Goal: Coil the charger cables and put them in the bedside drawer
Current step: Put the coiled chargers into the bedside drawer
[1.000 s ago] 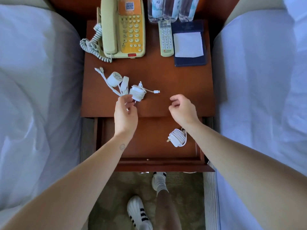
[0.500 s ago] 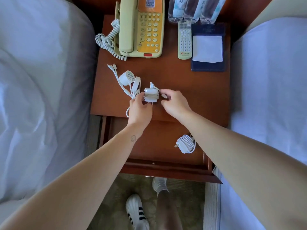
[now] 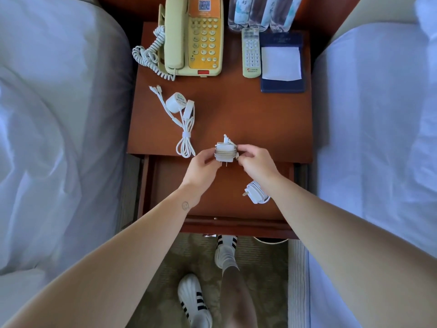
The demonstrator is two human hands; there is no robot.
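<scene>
A white charger (image 3: 225, 151) with its cable wound around the plug body is held above the nightstand's front edge. My left hand (image 3: 203, 165) grips its left side and my right hand (image 3: 255, 160) grips its right side. Another coiled white charger (image 3: 255, 192) lies inside the open drawer (image 3: 212, 200) at the right, partly behind my right forearm. A third white charger (image 3: 181, 114) with a strapped cable lies on the nightstand top (image 3: 236, 110) at the left.
At the back of the nightstand are a cream telephone (image 3: 194, 36), a remote control (image 3: 251, 53), a blue notepad holder (image 3: 281, 62) and water bottles (image 3: 260, 13). Beds flank both sides. My feet in striped shoes (image 3: 196, 301) stand on the carpet below the drawer.
Both hands took hold of the wound charger and lifted it from the nightstand top back toward the drawer's edge. The loose cable end is now tucked against the coil.
</scene>
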